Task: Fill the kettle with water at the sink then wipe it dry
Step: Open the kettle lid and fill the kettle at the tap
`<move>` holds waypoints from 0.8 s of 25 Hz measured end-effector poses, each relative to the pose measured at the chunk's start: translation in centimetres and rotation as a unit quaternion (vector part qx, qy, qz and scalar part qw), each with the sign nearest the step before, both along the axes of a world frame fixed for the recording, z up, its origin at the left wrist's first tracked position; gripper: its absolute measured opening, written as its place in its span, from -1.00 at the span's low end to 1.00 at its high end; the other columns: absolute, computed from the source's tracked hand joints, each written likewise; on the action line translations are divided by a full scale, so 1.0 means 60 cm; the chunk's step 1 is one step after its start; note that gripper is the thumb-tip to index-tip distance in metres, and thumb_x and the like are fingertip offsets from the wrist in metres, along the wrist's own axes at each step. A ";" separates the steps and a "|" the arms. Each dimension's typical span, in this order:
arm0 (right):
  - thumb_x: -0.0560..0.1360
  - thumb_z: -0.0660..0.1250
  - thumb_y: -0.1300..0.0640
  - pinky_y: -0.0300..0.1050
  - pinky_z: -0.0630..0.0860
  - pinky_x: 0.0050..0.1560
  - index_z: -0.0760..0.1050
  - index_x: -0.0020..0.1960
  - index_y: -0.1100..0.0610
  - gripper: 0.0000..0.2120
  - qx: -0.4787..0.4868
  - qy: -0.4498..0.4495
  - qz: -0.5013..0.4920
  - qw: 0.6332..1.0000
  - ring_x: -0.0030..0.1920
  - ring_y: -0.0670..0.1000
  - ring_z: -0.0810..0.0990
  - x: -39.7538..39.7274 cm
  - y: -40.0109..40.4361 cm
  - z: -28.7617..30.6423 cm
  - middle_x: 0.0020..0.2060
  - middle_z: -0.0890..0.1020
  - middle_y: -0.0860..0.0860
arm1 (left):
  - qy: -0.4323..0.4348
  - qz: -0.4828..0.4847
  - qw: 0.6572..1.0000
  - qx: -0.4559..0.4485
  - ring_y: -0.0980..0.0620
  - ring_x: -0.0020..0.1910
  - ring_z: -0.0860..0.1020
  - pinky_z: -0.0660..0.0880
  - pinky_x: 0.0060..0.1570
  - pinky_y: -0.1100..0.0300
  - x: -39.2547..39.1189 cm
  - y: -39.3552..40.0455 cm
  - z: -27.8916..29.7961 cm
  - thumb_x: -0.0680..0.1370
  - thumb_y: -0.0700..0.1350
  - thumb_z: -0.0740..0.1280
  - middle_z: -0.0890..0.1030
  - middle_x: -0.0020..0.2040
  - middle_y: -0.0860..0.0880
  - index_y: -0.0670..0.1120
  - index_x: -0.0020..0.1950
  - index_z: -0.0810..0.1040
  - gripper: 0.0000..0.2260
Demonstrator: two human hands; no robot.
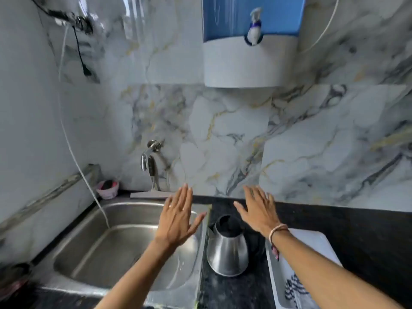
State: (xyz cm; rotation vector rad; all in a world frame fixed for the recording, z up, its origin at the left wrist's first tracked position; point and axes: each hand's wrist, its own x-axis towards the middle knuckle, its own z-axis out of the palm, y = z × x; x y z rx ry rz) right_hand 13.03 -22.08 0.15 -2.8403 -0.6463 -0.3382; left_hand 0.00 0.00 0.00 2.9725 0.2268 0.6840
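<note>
kettle: upright on counter, just right of sink; long axis vertical, spout toward sink
left hand: spread flat, empty, over sink's right rim
right hand: spread, empty, above kettle

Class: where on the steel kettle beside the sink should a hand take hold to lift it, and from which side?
Probably by the dark handle on the side of the kettle away from the sink, coming in with the right hand. The steel body is smooth and tapers upward, so it offers poor grip. The handle is mostly hidden behind the body.
</note>
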 end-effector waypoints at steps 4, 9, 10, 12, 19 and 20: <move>0.61 0.16 -0.28 0.29 0.09 0.52 0.38 0.46 0.08 -0.42 0.052 0.210 -0.065 0.974 0.52 0.15 0.35 -0.031 0.051 -0.094 0.43 0.51 0.09 | 0.184 -0.071 0.980 -0.023 -0.06 0.67 -0.06 -0.04 0.64 0.01 0.019 -0.018 -0.110 0.60 0.38 -0.03 -0.05 0.68 -0.13 -0.16 0.66 -0.07 -0.18; 0.61 0.24 -0.13 0.32 -0.01 0.47 0.50 0.32 0.02 -0.63 0.103 0.198 -0.112 0.968 0.41 0.13 0.47 -0.007 0.082 -0.113 0.25 0.66 0.06 | 0.212 -0.101 0.971 -0.037 -0.05 0.67 -0.07 -0.08 0.63 0.03 0.079 -0.054 -0.151 0.61 0.37 0.00 -0.07 0.68 -0.16 -0.19 0.65 -0.11 -0.16; 0.61 0.23 -0.10 0.32 0.00 0.46 0.51 0.30 0.03 -0.66 0.096 0.203 -0.104 0.969 0.37 0.15 0.50 0.000 0.079 -0.115 0.20 0.67 0.07 | 0.212 -0.098 0.971 -0.045 -0.05 0.67 -0.07 -0.08 0.62 0.04 0.085 -0.062 -0.161 0.60 0.38 -0.01 -0.07 0.68 -0.17 -0.20 0.65 -0.11 -0.15; 0.62 0.18 -0.08 0.33 0.02 0.44 0.52 0.26 0.04 -0.68 0.083 0.208 -0.073 0.972 0.34 0.19 0.50 0.013 0.073 -0.122 0.16 0.66 0.11 | 0.201 -0.086 0.975 -0.047 -0.05 0.67 -0.06 -0.09 0.62 0.05 0.089 -0.073 -0.176 0.58 0.41 -0.02 -0.05 0.68 -0.17 -0.20 0.65 -0.10 -0.12; 0.69 0.07 -0.02 0.18 0.38 0.44 0.61 0.07 0.15 -0.61 0.329 0.434 0.009 0.839 0.26 0.24 0.58 0.085 0.009 -0.091 0.14 0.67 0.20 | 0.161 -0.079 0.984 -0.026 -0.06 0.67 -0.01 -0.10 0.62 0.08 0.090 -0.073 -0.193 0.52 0.45 -0.15 0.00 0.68 -0.17 -0.22 0.65 -0.06 -0.07; 0.62 0.16 0.03 0.15 0.37 0.46 0.62 0.03 0.18 -0.68 0.392 0.484 0.033 0.782 0.24 0.22 0.57 0.091 -0.006 -0.088 0.11 0.66 0.20 | 0.160 -0.079 0.984 -0.024 -0.06 0.67 -0.01 -0.11 0.62 0.09 0.090 -0.074 -0.193 0.51 0.45 -0.16 0.00 0.68 -0.18 -0.22 0.65 -0.06 -0.07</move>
